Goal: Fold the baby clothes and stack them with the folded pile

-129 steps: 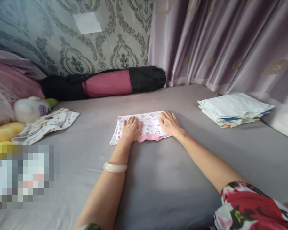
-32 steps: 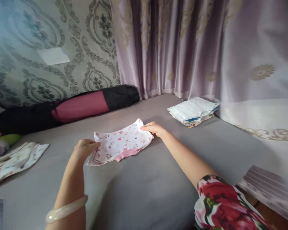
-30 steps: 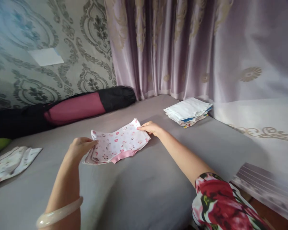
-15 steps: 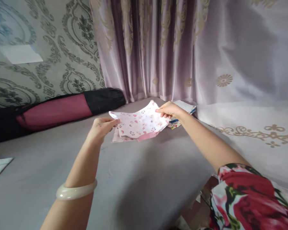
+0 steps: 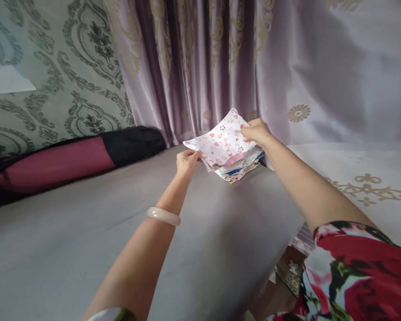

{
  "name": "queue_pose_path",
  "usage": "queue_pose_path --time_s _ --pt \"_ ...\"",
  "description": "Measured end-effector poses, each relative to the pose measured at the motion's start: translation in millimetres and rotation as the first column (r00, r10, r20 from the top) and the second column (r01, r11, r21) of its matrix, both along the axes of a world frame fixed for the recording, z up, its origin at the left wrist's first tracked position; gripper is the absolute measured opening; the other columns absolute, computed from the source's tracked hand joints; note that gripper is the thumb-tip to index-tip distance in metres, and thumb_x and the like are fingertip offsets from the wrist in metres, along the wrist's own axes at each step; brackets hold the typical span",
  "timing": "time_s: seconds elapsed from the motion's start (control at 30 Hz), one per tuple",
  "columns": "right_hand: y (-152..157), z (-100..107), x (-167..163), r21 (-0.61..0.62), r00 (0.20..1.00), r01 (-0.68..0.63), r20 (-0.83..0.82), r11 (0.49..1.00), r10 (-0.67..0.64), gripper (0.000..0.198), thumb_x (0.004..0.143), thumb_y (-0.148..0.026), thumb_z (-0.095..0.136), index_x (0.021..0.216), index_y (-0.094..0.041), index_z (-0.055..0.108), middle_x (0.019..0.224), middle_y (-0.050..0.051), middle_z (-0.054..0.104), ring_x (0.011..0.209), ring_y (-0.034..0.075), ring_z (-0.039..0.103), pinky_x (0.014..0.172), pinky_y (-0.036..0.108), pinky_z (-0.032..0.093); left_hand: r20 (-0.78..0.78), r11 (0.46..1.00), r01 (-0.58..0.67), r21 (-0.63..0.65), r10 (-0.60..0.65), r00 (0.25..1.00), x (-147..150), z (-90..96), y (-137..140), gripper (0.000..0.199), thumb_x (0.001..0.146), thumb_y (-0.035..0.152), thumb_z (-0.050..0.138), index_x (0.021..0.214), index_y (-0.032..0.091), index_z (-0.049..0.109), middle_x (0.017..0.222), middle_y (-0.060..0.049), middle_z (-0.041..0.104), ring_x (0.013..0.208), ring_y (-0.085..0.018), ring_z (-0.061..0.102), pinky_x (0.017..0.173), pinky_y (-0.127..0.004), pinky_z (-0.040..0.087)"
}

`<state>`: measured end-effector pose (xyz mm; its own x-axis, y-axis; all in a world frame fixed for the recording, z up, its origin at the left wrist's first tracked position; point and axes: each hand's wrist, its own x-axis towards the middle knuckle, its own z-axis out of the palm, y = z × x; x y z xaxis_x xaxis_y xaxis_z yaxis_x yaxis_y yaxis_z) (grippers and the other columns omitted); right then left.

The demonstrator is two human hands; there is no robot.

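Note:
Both hands hold a folded white cloth [image 5: 222, 138] printed with pink hearts and flowers, with a solid pink patch along its near edge. My left hand [image 5: 187, 161] pinches its left corner between thumb and fingers. At the right edge, my right hand [image 5: 256, 132] grips it, thumb on top. Right under the cloth lies a stack of folded fabrics [image 5: 242, 169], with white, blue and multicoloured edges showing. The cloth covers most of the stack's top, and I cannot tell whether the two touch. A pale bangle [image 5: 163, 216] circles my left forearm.
A grey-covered bed-like surface [image 5: 127, 249] spreads beneath my arms. Along the wall at the left lies a long black and dark-pink bag [image 5: 56, 162]. Purple curtains [image 5: 207, 67] hang behind the stack. Past the surface's right edge, items sit lower down [image 5: 289, 276].
Both hands have carried the cloth to the right and away from me, from beside the stack to over it. The view has turned slightly right.

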<state>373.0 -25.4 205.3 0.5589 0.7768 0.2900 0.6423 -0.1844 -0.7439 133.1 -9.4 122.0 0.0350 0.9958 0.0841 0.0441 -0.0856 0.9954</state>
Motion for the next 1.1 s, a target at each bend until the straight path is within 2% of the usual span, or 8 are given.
queue_pose_path --time_s 0.1,0.17,0.5,0.7,0.83,0.93,1.03,1.1 --pt "6 4 14 -0.148 0.973 0.099 0.222 0.984 -0.064 0.009 0.077 -0.018 0.071 0.081 -0.011 0.068 0.079 0.012 0.068 0.087 0.028 0.067 0.074 0.042 0.056 0.059 0.998 0.03 -0.056 -0.027 0.998 27 -7.1 5 0.018 0.072 0.032 0.067 0.067 0.014 0.067 0.057 -0.001 0.063 0.043 -0.006 0.037 0.045 -0.021 0.031" --pt "10 5 21 -0.17 0.958 0.112 0.28 0.979 -0.062 0.014 0.079 -0.021 0.069 0.087 -0.01 0.068 0.09 0.015 0.068 0.098 0.031 0.065 0.08 0.043 0.054 0.097 0.994 0.044 -0.096 -0.035 0.995 40 -11.9 6 0.018 0.072 0.03 0.068 0.065 0.014 0.065 0.054 -0.001 0.062 0.042 -0.006 0.036 0.045 -0.021 0.031" --pt "29 -7 57 -0.197 0.935 0.177 0.339 0.964 -0.102 0.021 0.078 -0.015 0.067 0.097 -0.009 0.07 0.099 0.019 0.066 0.107 0.034 0.06 0.088 0.045 0.049 0.159 0.97 0.098 -0.222 -0.063 0.985 67 -28.1 13 0.022 0.072 0.032 0.072 0.062 0.015 0.062 0.053 0.001 0.06 0.042 -0.005 0.037 0.043 -0.02 0.029" --pt "32 -21 58 -0.216 0.929 0.203 0.352 0.955 -0.117 0.021 0.075 -0.015 0.068 0.095 -0.009 0.071 0.097 0.018 0.068 0.104 0.033 0.062 0.088 0.044 0.051 0.153 0.956 0.118 -0.269 -0.079 0.985 71 -43.4 12 0.02 0.073 0.029 0.072 0.064 0.014 0.063 0.052 0.001 0.058 0.04 -0.005 0.036 0.042 -0.021 0.025" --pt "29 -32 51 -0.283 0.929 0.197 0.359 0.939 -0.087 0.025 0.072 -0.012 0.067 0.096 -0.011 0.071 0.1 0.019 0.069 0.104 0.033 0.064 0.086 0.042 0.051 0.099 0.933 0.144 -0.331 -0.117 0.988 63 -57.2 8 0.021 0.073 0.032 0.072 0.069 0.013 0.065 0.057 -0.002 0.063 0.04 -0.005 0.038 0.041 -0.021 0.023" --pt "27 -42 46 -0.31 0.921 0.206 0.382 0.928 -0.077 0.029 0.075 -0.013 0.065 0.104 -0.01 0.07 0.11 0.023 0.067 0.108 0.034 0.063 0.088 0.043 0.051 0.026 0.94 0.154 -0.305 -0.154 0.988 45 -69.4 8 0.022 0.078 0.035 0.068 0.076 0.012 0.067 0.065 -0.006 0.067 0.042 -0.006 0.042 0.044 -0.021 0.028" --pt "28 -50 44 -0.338 0.913 0.228 0.4 0.913 -0.08 0.032 0.077 -0.013 0.063 0.109 -0.009 0.068 0.113 0.023 0.066 0.11 0.033 0.063 0.089 0.041 0.051 -0.19 0.977 0.115 -0.177 -0.149 0.97 13 -83.3 13 0.024 0.085 0.035 0.058 0.081 0.013 0.067 0.071 -0.007 0.07 0.051 -0.01 0.052 0.052 -0.022 0.039" --pt "29 -55 44 -0.348 0.907 0.243 0.412 0.905 -0.085 0.034 0.078 -0.014 0.062 0.111 -0.009 0.067 0.114 0.023 0.066 0.111 0.032 0.063 0.091 0.04 0.051 -0.386 0.994 0.091 -0.054 -0.105 0.917 -17 -91.5 17 0.022 0.086 0.032 0.056 0.088 0.014 0.069 0.077 -0.008 0.072 0.068 -0.015 0.063 0.063 -0.024 0.045"
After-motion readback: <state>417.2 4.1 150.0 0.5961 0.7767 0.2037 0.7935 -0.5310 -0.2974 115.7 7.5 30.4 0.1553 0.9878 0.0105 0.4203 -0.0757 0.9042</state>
